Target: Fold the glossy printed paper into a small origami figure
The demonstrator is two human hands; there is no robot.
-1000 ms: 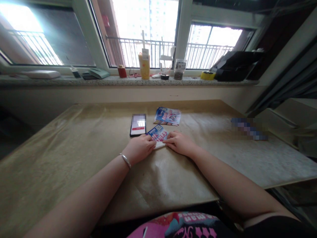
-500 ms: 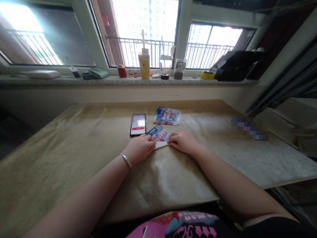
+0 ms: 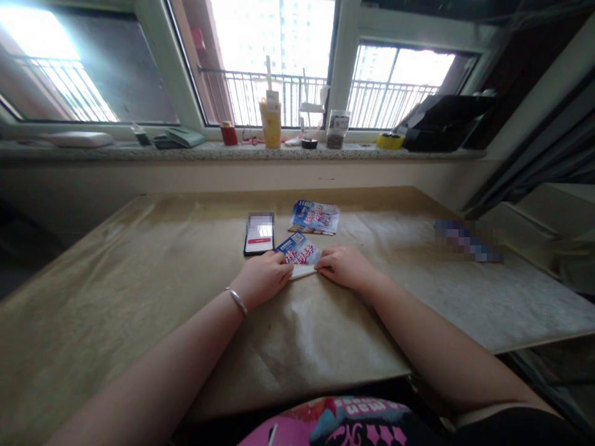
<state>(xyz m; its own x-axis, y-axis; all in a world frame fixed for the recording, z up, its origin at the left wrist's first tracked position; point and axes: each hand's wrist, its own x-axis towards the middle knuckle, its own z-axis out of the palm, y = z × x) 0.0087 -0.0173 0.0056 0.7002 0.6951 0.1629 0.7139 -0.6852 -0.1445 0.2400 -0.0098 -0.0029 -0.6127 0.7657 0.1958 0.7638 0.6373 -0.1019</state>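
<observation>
A blue printed flyer [image 3: 301, 250] lies on the table between my hands, its near edge folded up so that a white strip shows. My left hand [image 3: 266, 276] is closed on the left end of that fold, fingers pressed together. At the right end, my right hand [image 3: 344, 267] pinches the same fold, with the fingertips curled down. Just beyond my left hand lies a smartphone [image 3: 259, 235] with a lit screen. A stack of similar flyers [image 3: 316, 217] rests behind the one I hold.
The brown-covered table [image 3: 186, 279] reaches to the wall under the window. A blurred bluish item [image 3: 467, 241] lies at its right side. On the windowsill [image 3: 223, 150] stand a yellow drink cup [image 3: 271, 122], a red jar [image 3: 229, 133], other containers and a black machine [image 3: 441, 124].
Almost nothing differs. Both hands keep their places on the folded edge, with at most a tiny shift of the right fingers.
</observation>
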